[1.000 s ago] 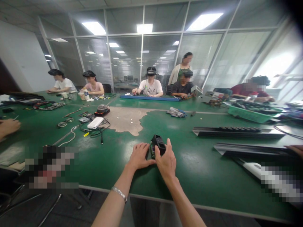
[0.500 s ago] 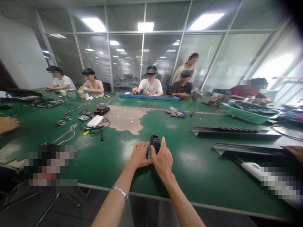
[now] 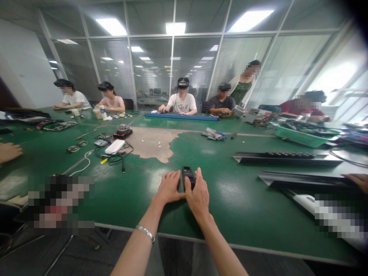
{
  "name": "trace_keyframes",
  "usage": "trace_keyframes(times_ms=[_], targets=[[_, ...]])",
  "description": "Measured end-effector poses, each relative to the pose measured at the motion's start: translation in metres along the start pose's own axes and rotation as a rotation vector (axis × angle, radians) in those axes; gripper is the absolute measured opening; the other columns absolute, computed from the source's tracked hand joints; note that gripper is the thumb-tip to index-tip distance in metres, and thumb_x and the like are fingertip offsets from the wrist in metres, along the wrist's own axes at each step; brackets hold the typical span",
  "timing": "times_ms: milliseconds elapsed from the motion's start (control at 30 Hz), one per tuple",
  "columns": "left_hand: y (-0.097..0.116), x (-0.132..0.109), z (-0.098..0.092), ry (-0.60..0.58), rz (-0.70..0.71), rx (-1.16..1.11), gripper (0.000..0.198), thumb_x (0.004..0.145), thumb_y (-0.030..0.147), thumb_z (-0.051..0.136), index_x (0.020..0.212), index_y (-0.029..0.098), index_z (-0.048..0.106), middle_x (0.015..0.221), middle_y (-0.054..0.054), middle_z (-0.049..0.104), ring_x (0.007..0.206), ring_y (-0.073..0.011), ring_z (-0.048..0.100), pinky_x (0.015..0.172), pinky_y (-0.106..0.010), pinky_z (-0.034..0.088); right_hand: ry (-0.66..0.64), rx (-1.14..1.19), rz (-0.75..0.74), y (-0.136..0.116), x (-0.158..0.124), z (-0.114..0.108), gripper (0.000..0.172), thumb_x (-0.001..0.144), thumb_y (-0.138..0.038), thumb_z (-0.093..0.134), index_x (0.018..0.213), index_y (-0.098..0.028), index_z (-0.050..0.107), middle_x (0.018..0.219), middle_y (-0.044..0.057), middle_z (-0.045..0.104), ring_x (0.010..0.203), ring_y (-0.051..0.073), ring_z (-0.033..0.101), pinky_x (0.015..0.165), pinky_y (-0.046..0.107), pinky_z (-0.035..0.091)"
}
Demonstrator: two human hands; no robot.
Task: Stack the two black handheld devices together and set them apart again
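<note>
A small black box-shaped device lies on the green table between my hands, its long side running away from me; its near end is partly hidden. My left hand rests along its left side, fingers stretched forward and thumb reaching toward the near end. On the other side my right hand holds the device, thumb over its top face and fingers along the right edge. The exact kind of device cannot be made out.
To the left are a white power bank with black cables and eyeglasses. Long black metal channels lie at the right, near a green basket. Gloves lie farther back. Several people sit around the table.
The black device has tipped down from a more raised pose and now lies flatter between my hands. My right thumb has shifted onto its top face. A standing person has moved right.
</note>
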State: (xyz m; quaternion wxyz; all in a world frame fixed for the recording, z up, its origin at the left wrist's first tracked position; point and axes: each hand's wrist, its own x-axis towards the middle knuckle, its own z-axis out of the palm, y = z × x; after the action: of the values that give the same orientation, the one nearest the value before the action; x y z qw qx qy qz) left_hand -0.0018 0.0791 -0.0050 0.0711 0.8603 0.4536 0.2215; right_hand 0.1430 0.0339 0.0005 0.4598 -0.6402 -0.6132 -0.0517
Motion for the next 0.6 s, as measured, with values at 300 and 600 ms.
trace_keyframes(times_ms=[300, 600], targets=[[0.003, 0.000, -0.003, -0.010, 0.007, -0.001, 0.097, 0.079, 0.070, 0.066, 0.154, 0.018, 0.033, 0.153, -0.016, 0.047, 0.140, -0.0344, 0.041, 0.118, -0.049, 0.026, 0.001, 0.110, 0.110, 0.012, -0.005, -0.001, 0.072, 0.100, -0.054, 0.039, 0.154, -0.008, 0.033, 0.142, 0.023, 0.056, 0.123, 0.030, 0.057, 0.106, 0.050, 0.044], [0.002, -0.001, -0.001, -0.024, 0.010, 0.017, 0.091, 0.080, 0.053, 0.066, 0.155, 0.015, 0.032, 0.155, -0.016, 0.044, 0.141, -0.0327, 0.040, 0.119, -0.049, 0.025, -0.036, 0.037, 0.088, 0.014, -0.009, 0.005, 0.088, 0.090, -0.059, 0.055, 0.155, -0.005, 0.030, 0.141, 0.025, 0.056, 0.124, 0.035, 0.056, 0.104, 0.052, 0.045]])
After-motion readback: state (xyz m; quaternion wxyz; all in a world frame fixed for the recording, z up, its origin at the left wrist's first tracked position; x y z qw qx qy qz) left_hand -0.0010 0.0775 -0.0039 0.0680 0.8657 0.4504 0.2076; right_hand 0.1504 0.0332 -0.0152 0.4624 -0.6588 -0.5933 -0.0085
